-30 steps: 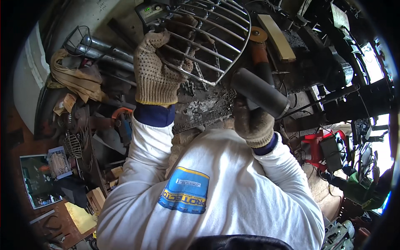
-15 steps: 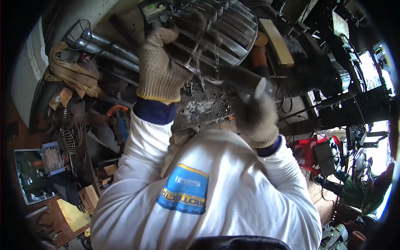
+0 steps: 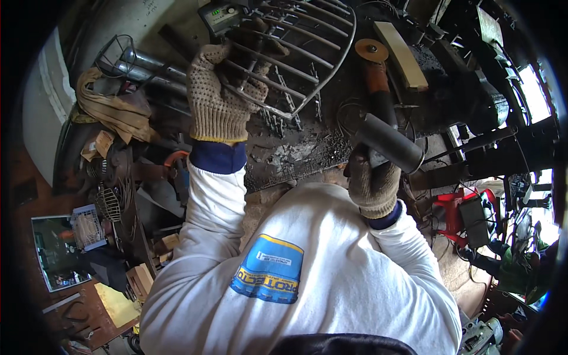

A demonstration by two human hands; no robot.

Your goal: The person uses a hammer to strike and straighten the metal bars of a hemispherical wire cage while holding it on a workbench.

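Note:
My left hand (image 3: 220, 89), in a beige knitted work glove, is closed around the edge bars of a curved metal grate (image 3: 307, 53). The grate is made of parallel rods inside a bent frame and is held tilted above the dark workbench (image 3: 284, 157). To the right, my gloved right hand (image 3: 374, 186) grips a hammer (image 3: 391, 142) with a thick, dark cylindrical head. Most of its handle is hidden by the hand and head. The hammer is apart from the grate. Several thin twisted rods (image 3: 287, 89) lie on the bench beneath the grate.
An orange angle grinder (image 3: 378, 77) with a round disc lies right of the grate, beside a pale wooden bar (image 3: 401, 56). A small box with a green display (image 3: 219, 18) stands behind my left hand. Metal tubes (image 3: 151, 68) and a brown cloth (image 3: 109, 109) lie at left; a red stool (image 3: 452, 216) stands at right.
The hammer has swung away from the grate's near edge, moving right and back toward me. The grate has turned and tilted in my left hand, which keeps its hold.

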